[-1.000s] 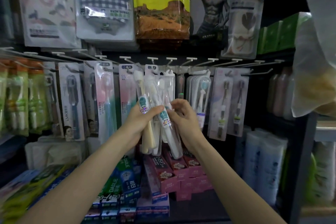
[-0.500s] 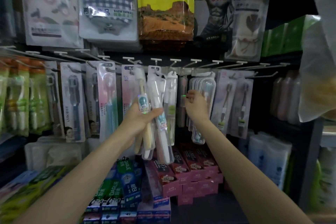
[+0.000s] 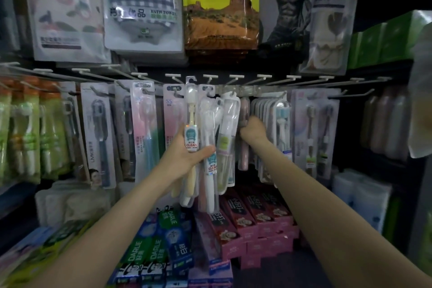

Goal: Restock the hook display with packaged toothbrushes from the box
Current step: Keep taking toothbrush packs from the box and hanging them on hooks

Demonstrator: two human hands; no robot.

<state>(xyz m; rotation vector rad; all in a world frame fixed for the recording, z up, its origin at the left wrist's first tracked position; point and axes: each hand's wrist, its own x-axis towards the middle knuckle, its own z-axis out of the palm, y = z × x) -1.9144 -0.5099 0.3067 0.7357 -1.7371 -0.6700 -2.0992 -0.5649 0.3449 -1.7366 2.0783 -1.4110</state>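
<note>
Far left: green-and-white carded toothbrush packs (image 3: 22,128) hang from the white wire hook row (image 3: 236,76) that spans the display. Beside them hangs a clear blister pack with a dark grey toothbrush (image 3: 99,135), then a pink-backed pack with a pale blue toothbrush (image 3: 145,128).

Lower left: green and blue boxed toothpaste cartons marked DARLIE (image 3: 152,248) lie on the shelf below the hooks.

Centre left: the left hand (image 3: 184,156) is raised in front of the hook row, its fingers curled and its thumb pressed across a bundle of clear-sleeved toothbrushes with CLEAN labels (image 3: 203,145). The bundle stands roughly upright, with brush heads uppermost; one sleeve's white hanger tab reaches the level of the hooks, and the handles project below the palm. Whether any tab is on a hook cannot be told.

Centre: a clear sleeve holding a pale green toothbrush (image 3: 228,142) hangs from a hook just beside the held bundle.

Centre right: the right hand (image 3: 252,128) reaches to the packs hanging behind, its fingers curled round a pink toothbrush pack (image 3: 243,159); motion blur hides the exact grip. Just right of it hangs a dense stack of white-edged blister packs with a white-and-teal toothbrush (image 3: 280,124).

Right: a lilac-backed card with two dark-bristled toothbrushes (image 3: 315,133) hangs further along.

Lower centre: red and pink toothpaste cartons (image 3: 257,222) are stacked on the shelf.
</note>
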